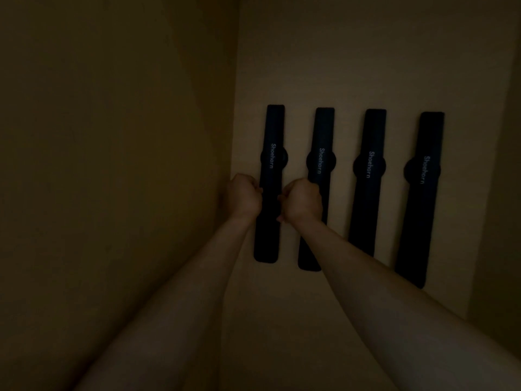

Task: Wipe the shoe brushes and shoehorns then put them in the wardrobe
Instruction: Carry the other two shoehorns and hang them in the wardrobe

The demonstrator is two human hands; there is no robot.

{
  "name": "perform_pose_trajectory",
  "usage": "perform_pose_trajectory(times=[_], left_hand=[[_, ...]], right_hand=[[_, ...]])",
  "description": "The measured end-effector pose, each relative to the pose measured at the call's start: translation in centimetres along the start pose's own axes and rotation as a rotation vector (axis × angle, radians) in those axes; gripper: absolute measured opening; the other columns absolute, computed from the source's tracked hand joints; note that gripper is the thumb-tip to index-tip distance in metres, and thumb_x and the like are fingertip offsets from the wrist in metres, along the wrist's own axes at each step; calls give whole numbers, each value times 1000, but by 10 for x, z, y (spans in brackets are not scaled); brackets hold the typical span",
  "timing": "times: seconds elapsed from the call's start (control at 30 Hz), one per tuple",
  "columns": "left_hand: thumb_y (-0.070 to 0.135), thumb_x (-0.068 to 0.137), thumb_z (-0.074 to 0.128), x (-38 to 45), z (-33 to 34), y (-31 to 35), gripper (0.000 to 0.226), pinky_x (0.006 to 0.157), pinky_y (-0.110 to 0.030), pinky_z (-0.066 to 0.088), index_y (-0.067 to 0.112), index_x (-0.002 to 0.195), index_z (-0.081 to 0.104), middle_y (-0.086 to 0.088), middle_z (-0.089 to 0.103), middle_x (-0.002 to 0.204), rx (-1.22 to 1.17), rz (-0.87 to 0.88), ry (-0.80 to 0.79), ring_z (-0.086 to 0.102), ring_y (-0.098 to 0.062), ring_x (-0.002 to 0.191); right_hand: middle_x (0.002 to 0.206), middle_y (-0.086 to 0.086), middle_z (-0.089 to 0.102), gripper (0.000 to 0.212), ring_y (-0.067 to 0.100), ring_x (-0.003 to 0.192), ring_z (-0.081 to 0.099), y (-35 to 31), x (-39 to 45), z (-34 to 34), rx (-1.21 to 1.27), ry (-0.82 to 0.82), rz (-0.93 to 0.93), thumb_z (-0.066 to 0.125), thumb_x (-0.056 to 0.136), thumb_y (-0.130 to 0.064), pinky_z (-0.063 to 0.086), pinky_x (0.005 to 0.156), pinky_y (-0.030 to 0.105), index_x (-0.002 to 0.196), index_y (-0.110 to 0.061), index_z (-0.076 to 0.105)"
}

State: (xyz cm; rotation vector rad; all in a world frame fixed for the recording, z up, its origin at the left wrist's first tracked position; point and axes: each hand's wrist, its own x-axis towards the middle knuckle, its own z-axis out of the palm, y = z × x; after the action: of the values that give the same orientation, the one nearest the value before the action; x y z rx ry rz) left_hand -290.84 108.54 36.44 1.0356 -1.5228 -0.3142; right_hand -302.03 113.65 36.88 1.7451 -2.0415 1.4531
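Now, deep in the dim wardrobe (112,136), both my hands flank the leftmost shoehorn (270,131): left hand (244,196) and right hand (303,199) are curled at its edges, apparently pinching it, though the gloom hides my fingertips. Three more shoehorns (369,170) lie in a row to its right. Risk: my right forearm lies across the second one and could knock it askew; a skewed push could also spoil the row.

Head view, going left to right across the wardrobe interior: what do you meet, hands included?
Left side wall → left hand → first shoehorn → right hand → second shoehorn → third shoehorn → fourth shoehorn.
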Motion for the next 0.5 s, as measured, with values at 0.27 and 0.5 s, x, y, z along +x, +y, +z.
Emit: perform_pose_trajectory(times=[0.27, 0.5], left_hand=[[4, 87, 59, -1, 0, 0, 11, 72, -37, 56, 5, 85, 70, -7, 68, 91, 32, -1, 4, 66, -25, 85], [4, 87, 60, 2, 1, -3, 14, 74, -32, 55, 5, 94, 72, -14, 70, 103, 32, 0, -1, 65, -26, 92]], right_hand=[[81, 13, 74, 12, 23, 65, 72, -1, 0, 0, -10, -8, 22, 68, 93, -12, 62, 58, 37, 86, -1, 69], [83, 16, 73, 11, 27, 70, 73, -4, -2, 0, 7, -26, 23, 69, 92, -10, 63, 62, 42, 91, 1, 69]])
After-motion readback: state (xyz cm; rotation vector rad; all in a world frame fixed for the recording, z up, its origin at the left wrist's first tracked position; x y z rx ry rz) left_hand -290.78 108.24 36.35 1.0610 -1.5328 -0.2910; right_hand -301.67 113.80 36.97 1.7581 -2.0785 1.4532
